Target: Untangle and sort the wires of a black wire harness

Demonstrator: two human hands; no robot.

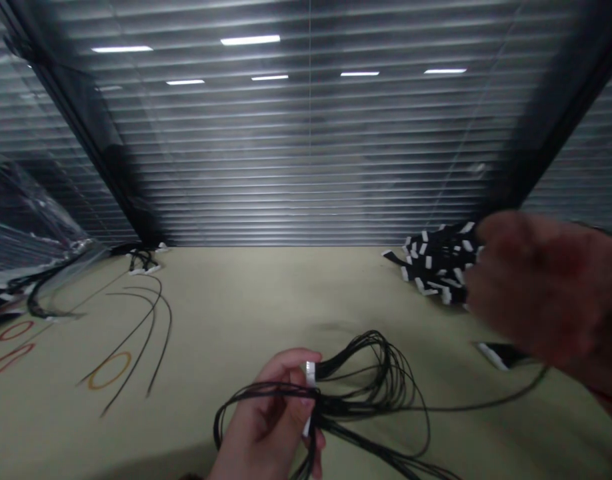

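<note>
My left hand (271, 427) is closed around a bundle of thin black wires (381, 380), at the bottom middle of the view. A white connector (311, 373) shows between its thumb and fingers. Loops of the bundle curl to the right, and loose strands trail toward the bottom edge. My right hand (541, 287) is raised at the right, smeared by motion, with its fingers apparently curled in. One black wire (476, 408) runs from the bundle and disappears at the underside of that hand; the grip itself is hidden.
A pile of black cables with white connectors (436, 267) lies at the back right. Another white-ended cable (501, 355) is below it. On the left are loose wires (153, 320), a yellow rubber band (110, 371), red bands (11, 360) and a clear plastic bag (31, 213). Blinds (311, 167) stand behind.
</note>
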